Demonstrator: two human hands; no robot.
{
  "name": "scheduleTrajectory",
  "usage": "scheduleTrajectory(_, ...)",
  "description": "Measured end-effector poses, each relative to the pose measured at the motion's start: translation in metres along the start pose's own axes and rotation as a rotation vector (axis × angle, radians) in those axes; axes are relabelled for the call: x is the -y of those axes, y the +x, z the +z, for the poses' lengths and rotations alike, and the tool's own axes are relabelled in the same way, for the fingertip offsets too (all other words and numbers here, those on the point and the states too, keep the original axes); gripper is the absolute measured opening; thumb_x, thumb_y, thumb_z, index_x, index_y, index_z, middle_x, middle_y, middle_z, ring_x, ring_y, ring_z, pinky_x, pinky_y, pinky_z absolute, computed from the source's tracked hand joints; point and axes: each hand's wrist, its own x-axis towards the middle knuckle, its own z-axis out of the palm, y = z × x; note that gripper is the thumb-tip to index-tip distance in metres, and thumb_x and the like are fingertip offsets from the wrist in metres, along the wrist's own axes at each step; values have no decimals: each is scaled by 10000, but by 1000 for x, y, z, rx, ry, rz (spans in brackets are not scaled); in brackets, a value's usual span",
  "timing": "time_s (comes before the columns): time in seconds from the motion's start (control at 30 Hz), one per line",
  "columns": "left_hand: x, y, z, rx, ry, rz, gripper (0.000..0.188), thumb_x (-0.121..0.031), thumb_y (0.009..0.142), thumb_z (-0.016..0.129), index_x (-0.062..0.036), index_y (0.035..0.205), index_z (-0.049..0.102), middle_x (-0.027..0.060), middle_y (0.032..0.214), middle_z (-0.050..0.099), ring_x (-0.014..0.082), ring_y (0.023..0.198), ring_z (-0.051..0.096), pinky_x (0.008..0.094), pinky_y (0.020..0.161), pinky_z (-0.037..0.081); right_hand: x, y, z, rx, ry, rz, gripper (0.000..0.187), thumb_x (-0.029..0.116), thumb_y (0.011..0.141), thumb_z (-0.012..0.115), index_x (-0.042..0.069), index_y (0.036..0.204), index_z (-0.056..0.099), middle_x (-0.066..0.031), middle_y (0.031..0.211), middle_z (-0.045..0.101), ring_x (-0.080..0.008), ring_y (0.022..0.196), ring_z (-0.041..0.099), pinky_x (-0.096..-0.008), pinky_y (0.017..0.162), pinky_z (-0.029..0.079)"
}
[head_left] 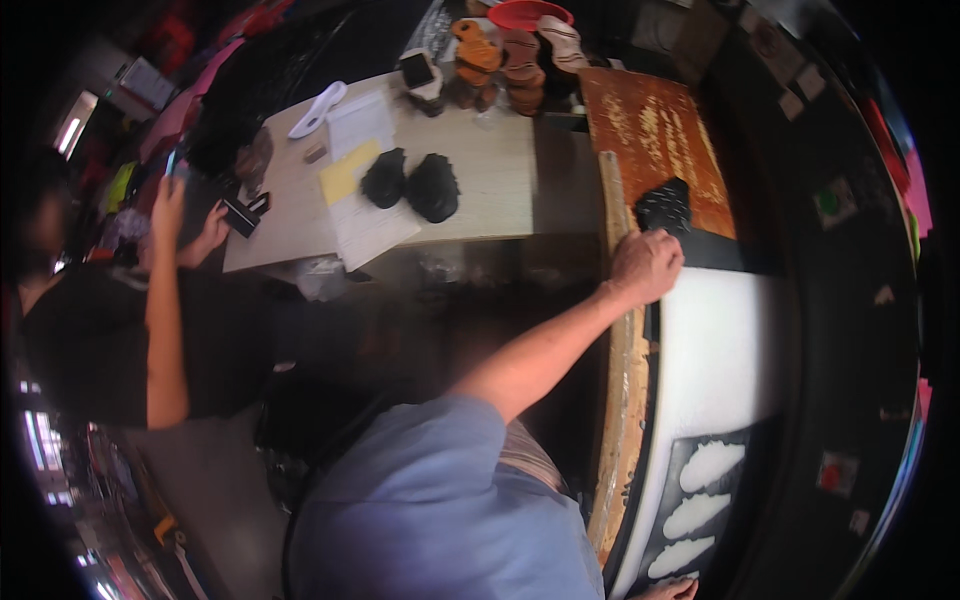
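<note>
My left hand point(648, 265), its fingers curled closed, is at the far end of a long bench. The fingertips meet the near edge of a black piece with pale flecks point(663, 204), which looks like fabric and partly rests on a rust-brown board. At the lower edge only a little of my right hand point(676, 590) shows, and its fingers are mostly cut off. It lies beside a dark template sheet point(682, 478) with shoe-part-shaped white openings. Under that sheet runs a bright white surface point(715, 345).
A worn wooden rail point(622, 400) runs along the bench beside the rust-brown board point(655, 125). On a pale table point(490, 190) are two black rounded objects point(410, 185), papers point(365, 215) and shoe-like forms point(500, 60). At left another person point(165, 330) holds a dark device.
</note>
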Motion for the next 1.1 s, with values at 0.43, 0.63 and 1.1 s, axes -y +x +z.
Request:
scheduleTrajectory(0.43,2,-2,12,-18,-55,-13,140,-170,962,676,-72,875,725,109,932,723,315,949,708,461,903,490,66,14,-20,213,-15,-76,178,-13,1110,619,-21,1273,691,-143,1180,723,-236,1052,685,-366,954,581)
scheduleTrajectory(0.63,2,1,14,3,-81,-25,149,-168,964,673,-61,885,740,121,946,732,322,953,711,468,912,492,103,15,-27,202,-97,-243,156,-7,1114,619,-27,1242,706,-146,1144,728,-244,1016,692,-368,929,588)
scheduleTrajectory(1.1,3,-5,17,5,-50,-32,176,-199,947,703,-57,858,759,127,920,755,334,931,733,479,913,514,90,10,-34,201,-100,-72,138,67,1105,672,-15,1200,730,-142,1104,750,-243,984,705,-366,924,590)
